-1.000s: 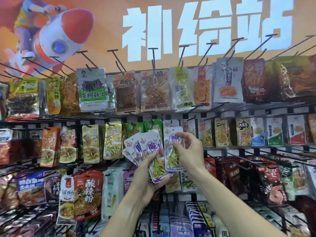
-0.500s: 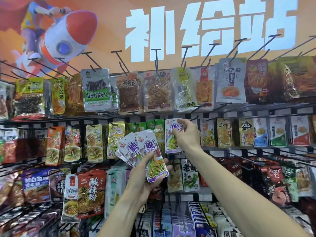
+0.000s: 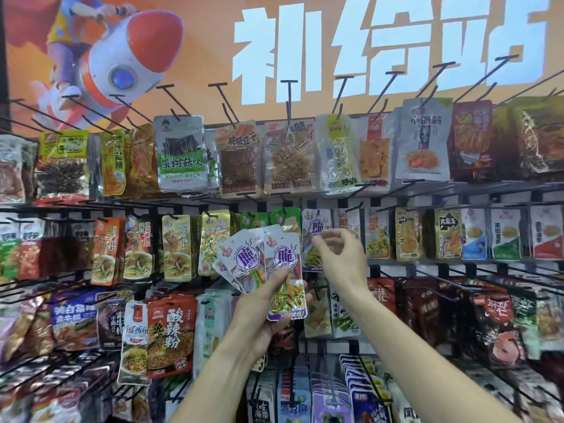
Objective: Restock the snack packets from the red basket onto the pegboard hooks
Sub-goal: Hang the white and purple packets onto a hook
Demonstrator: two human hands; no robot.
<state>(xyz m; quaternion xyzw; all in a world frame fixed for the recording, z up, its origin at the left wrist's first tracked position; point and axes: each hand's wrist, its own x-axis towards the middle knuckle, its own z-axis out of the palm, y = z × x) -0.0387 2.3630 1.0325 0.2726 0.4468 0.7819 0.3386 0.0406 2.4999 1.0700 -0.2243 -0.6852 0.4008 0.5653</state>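
Note:
My left hand [image 3: 268, 303] grips a fanned stack of white-and-purple snack packets [image 3: 262, 261] at their lower ends, in front of the middle row of the pegboard. One matching packet [image 3: 314, 230] hangs on a hook in that row, just right of the fan. My right hand [image 3: 338, 254] hovers in front of that hanging packet with relaxed, slightly curled fingers and holds nothing. The red basket is out of view.
The pegboard wall carries rows of hanging snack packets left, right, above and below. Long black hooks [image 3: 290, 99] stick out toward me along the top row. More packets [image 3: 329, 398] stand in a rack at the bottom between my forearms.
My right hand has let go of the single packet, which now hangs on the middle-row hook, and has drawn back a little. The fan in my left hand has risen slightly.

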